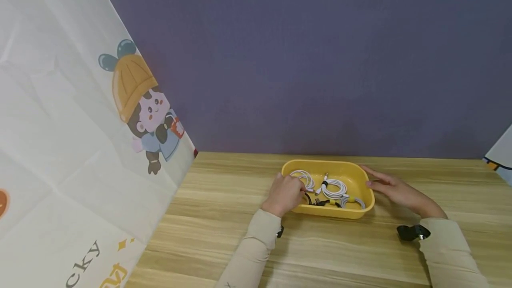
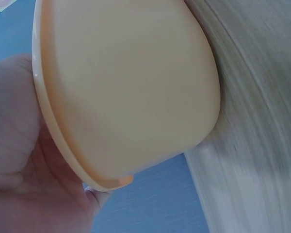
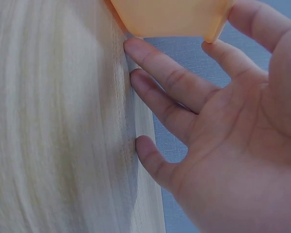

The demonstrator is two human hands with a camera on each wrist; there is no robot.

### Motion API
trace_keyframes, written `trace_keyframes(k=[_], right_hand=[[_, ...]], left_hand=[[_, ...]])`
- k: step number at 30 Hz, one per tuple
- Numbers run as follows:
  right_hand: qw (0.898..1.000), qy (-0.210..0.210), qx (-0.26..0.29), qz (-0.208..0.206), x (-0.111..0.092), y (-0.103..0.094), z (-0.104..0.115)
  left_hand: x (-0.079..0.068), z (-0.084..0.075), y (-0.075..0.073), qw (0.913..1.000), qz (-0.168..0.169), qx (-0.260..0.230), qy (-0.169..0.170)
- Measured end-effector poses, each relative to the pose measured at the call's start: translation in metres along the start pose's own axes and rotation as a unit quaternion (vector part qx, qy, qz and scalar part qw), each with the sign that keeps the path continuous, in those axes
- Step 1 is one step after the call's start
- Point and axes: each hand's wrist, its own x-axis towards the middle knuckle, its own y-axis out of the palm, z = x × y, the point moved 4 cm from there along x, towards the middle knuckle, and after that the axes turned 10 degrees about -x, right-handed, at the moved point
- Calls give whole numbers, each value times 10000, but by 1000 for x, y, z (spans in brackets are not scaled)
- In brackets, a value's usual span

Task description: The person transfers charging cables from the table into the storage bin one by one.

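A yellow plastic bin (image 1: 332, 212) holds several coiled cables. Over its left end reaches my left hand (image 1: 283, 192), fingers down inside the bin beside a white cable coil (image 1: 311, 180) and a black cable (image 1: 320, 202). The rim hides those fingers in the left wrist view, so I cannot tell whether they grip anything. My right hand (image 1: 394, 190) touches the bin's right end, its thumb and index fingertips at the rim and the other fingers extended. Another white cable (image 1: 340, 190) has a black tie; a greyish coil (image 1: 356, 201) has a yellow one.
The bin stands on a wood-grain table (image 1: 340, 252) close to its far edge. Behind rises a dark blue-purple panel (image 1: 320, 57). A white printed sheet (image 1: 60, 123) with a cartoon figure hangs on the left. Dark devices, one (image 1: 414, 233) on the right, sit at both wrists.
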Motion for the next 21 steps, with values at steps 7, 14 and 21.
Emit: trace_keyframes(k=[7,14,21], right_hand=[[9999,-69,-73,-69,-1,0,0],[9999,-83,-85,-107,-1,1,0],[9999,-83,-64,-104,-1,1,-1]], left_hand=[[0,1,-2,10000,-42,-61,33],[2,6,-3,9986,-94,-521,8],[2,20,-9,9924,-564,-1072,-232]])
